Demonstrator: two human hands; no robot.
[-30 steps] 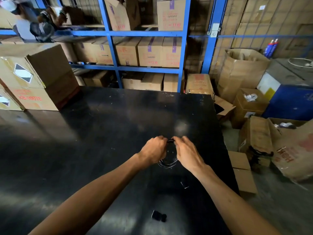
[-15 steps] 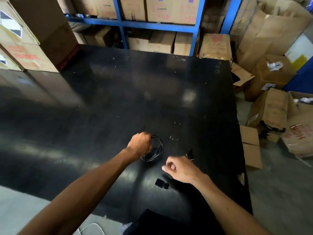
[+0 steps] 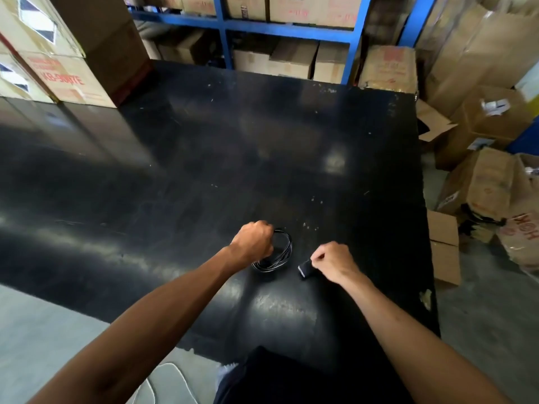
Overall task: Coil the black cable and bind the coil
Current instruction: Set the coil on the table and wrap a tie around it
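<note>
The left hand (image 3: 253,242) grips the black cable (image 3: 278,252) coil shut against the table (image 3: 204,158) — keeping its loops together — while the right hand (image 3: 332,261) pinches a small black strap (image 3: 304,269), likely the binder.

A single wide-angle view looks from the person's head forward and steeply down onto the glossy black table (image 3: 204,176), close above it. Blue metal shelving with cardboard boxes (image 3: 291,24) fills the top of the frame, and both forearms enter from the bottom edge.
</note>
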